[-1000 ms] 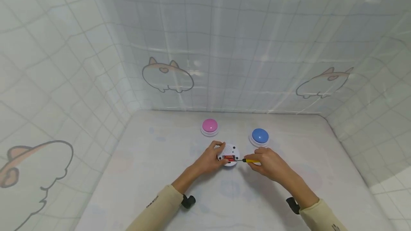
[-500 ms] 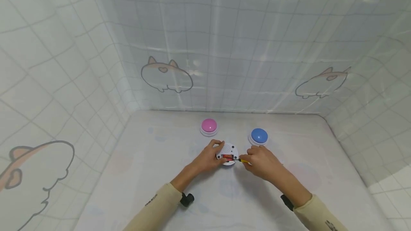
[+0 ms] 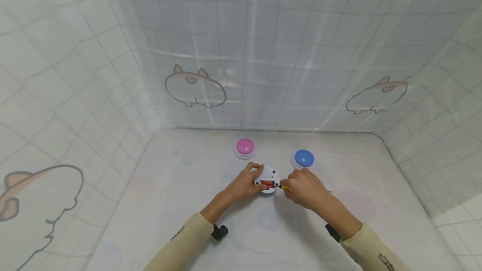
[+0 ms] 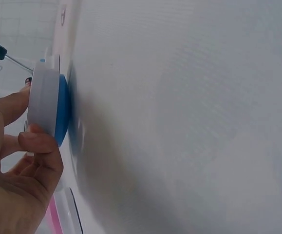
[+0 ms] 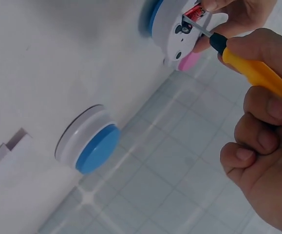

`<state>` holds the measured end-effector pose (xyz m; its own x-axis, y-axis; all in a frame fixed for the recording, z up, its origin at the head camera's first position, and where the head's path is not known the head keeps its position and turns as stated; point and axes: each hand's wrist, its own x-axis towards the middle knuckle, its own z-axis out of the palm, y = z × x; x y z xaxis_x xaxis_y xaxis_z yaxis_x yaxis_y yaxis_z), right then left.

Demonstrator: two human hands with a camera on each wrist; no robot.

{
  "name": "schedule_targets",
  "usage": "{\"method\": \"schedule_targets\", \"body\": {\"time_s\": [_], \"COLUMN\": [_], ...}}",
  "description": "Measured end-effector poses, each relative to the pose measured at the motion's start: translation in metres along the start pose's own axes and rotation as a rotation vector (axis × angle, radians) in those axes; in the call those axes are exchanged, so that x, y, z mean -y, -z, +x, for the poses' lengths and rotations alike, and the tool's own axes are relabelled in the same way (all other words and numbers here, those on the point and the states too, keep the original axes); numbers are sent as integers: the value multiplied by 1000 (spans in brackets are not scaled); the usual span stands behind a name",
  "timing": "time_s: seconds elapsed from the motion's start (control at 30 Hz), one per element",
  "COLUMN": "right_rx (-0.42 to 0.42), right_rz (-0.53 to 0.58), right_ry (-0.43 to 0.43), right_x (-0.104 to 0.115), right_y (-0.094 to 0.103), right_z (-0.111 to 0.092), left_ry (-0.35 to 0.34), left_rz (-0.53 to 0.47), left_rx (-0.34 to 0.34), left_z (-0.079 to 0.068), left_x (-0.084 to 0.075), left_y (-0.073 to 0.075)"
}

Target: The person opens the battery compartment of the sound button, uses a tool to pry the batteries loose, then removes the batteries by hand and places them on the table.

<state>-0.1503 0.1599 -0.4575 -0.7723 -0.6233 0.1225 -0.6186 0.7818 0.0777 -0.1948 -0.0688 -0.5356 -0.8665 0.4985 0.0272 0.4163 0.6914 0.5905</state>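
My left hand (image 3: 244,182) grips a round white push-button (image 3: 268,174) by its rim. The button is turned over, its blue dome (image 4: 63,109) facing the table and its perforated back upward. Red batteries (image 5: 194,12) lie in the uncovered compartment, partly hidden by the left thumb. In my right hand (image 3: 306,189) is a screwdriver with a yellow handle (image 5: 255,70) and dark collar. Its metal shaft (image 5: 197,27) slants to the compartment's edge, where the tip meets the end of the battery slot; exact contact is too small to tell.
Behind the hands stand a pink-domed button (image 3: 245,147) and a blue-domed button (image 3: 303,159), both upright. A small white plastic cover (image 5: 9,153) lies on the white table (image 3: 180,195). Tile-patterned sheets (image 3: 263,66) enclose the back and sides.
My right hand has moved left, closer to the overturned button, and now hides more of the yellow handle. The left hand keeps its grip almost in place.
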Motion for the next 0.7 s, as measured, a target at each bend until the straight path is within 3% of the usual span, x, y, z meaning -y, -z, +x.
{"method": "schedule_targets", "body": {"time_s": [0.27, 0.5, 0.7], "right_rx": [-3, 54, 64], "right_rz": [-7, 190, 248], "right_ry": [5, -101, -141], "right_x": [3, -7, -12], "right_y": [4, -4, -9], "right_z": [4, -2, -5], "left_ry": [-21, -4, -23], "left_rz": [-7, -13, -17], "left_rx": [-22, -14, -27], "left_z": [1, -1, -1], "left_x": [-3, 2, 1], "left_y": [4, -1, -1]}}
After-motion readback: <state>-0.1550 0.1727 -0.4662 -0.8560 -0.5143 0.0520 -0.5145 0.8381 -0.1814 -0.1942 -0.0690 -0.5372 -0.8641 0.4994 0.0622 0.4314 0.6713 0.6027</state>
